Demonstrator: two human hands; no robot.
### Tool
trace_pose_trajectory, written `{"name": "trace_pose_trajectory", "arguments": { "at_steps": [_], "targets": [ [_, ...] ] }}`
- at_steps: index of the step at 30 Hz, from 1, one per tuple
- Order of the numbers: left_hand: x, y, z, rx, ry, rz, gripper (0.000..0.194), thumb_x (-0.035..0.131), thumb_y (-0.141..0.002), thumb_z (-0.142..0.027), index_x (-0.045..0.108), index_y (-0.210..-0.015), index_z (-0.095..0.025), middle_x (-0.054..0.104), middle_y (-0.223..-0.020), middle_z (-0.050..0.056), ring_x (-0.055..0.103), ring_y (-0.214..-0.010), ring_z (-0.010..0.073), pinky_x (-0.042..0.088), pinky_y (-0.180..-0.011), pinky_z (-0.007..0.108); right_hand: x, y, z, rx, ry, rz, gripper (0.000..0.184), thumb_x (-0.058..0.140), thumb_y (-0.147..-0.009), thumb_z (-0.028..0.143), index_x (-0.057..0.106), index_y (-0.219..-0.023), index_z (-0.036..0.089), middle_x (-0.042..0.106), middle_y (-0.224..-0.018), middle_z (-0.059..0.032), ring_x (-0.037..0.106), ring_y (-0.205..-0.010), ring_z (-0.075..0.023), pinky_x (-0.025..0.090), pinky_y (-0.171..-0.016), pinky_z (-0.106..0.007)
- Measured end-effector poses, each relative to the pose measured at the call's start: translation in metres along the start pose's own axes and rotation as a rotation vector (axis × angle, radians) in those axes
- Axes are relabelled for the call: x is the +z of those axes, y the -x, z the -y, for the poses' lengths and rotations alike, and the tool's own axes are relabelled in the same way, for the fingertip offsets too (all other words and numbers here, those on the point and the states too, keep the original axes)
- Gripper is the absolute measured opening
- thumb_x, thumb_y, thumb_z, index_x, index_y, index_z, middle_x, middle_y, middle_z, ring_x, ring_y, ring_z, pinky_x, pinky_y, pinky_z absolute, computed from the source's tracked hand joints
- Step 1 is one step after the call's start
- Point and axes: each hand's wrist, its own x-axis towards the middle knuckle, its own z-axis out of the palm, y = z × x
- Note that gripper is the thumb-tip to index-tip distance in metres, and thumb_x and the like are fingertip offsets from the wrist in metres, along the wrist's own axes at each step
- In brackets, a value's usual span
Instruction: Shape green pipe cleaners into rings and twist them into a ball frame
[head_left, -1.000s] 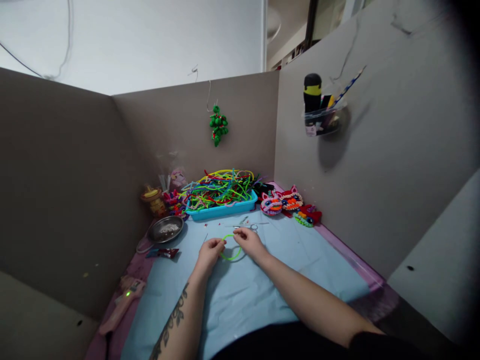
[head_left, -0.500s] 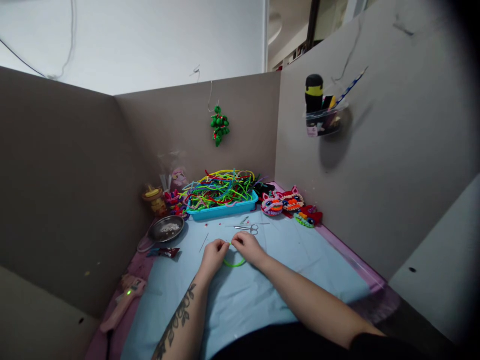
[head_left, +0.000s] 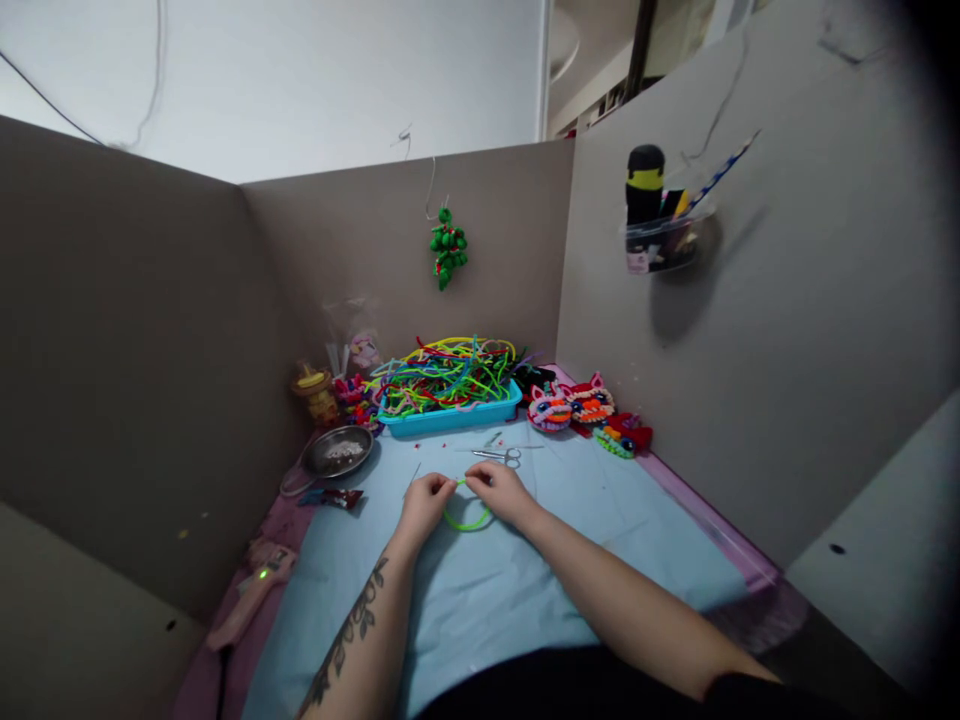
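A lime-green chenille stem (head_left: 466, 527) is held in a curved loop between the two hands, its bend lying nearer the wearer than the fingertips, above a blue cloth (head_left: 525, 590). It is pinched by the left hand (head_left: 425, 502) and the right hand (head_left: 502, 492) (fingertips close together). Beyond them, scissors (head_left: 512, 457) are laid; farther back, a turquoise tray (head_left: 450, 421) is heaped with multicoloured stems (head_left: 454, 378).

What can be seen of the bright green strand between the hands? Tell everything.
The bright green strand is thin and apparently flexible; its texture is too small to tell. It is bent into a rounded loop, pinched at its far side by the left hand and right hand, over the blue cloth. Whether its ends meet, or it touches the cloth, is unclear.
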Motion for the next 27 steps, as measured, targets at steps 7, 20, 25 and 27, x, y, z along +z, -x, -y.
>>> {"name": "trace_pose_trajectory", "arguments": {
  "at_steps": [7, 20, 25, 27],
  "targets": [
    [0.0, -0.003, -0.003, -0.028, 0.205, -0.031, 0.035, 0.046, -0.077, -0.043, 0.066, -0.08, -0.014, 0.065, -0.073, 0.006, 0.057, -0.069, 0.0174, 0.04, -0.061, 0.026, -0.001, -0.003, -0.003, 0.098, -0.024, -0.057, 0.013, 0.053, -0.071, 0.021, 0.063, -0.063, 0.016, 0.058, -0.059, 0.0012, 0.051, -0.058, -0.0116, 0.036, -0.056, -0.021],
    [-0.002, 0.002, -0.012, -0.046, 0.205, -0.041, 0.026, 0.054, -0.069, -0.04, 0.054, -0.058, -0.016, 0.048, -0.052, -0.003, 0.043, -0.053, 0.0117, 0.031, -0.052, 0.023, -0.004, -0.008, -0.01, 0.198, -0.286, -0.118, 0.038, 0.042, -0.081, 0.043, 0.066, -0.081, 0.013, 0.063, -0.07, -0.0045, 0.055, -0.064, -0.015, 0.041, -0.06, -0.025],
    [-0.004, 0.002, -0.014, -0.021, 0.226, -0.082, 0.027, 0.054, -0.069, -0.04, 0.052, -0.057, -0.017, 0.047, -0.051, -0.004, 0.043, -0.053, 0.0115, 0.031, -0.053, 0.023, -0.002, -0.005, -0.005, 0.09, -0.264, -0.021, 0.021, 0.054, -0.073, 0.034, 0.062, -0.069, 0.015, 0.058, -0.062, 0.0, 0.051, -0.061, -0.0128, 0.04, -0.06, -0.024],
    [-0.004, 0.003, -0.014, -0.011, 0.253, -0.081, 0.027, 0.054, -0.07, -0.04, 0.053, -0.058, -0.016, 0.049, -0.052, -0.003, 0.044, -0.054, 0.0115, 0.032, -0.054, 0.023, 0.0, -0.003, -0.003, 0.092, -0.221, -0.03, 0.016, 0.054, -0.072, 0.029, 0.06, -0.064, 0.015, 0.055, -0.059, 0.0012, 0.048, -0.059, -0.0119, 0.039, -0.059, -0.023]
  ]
}}
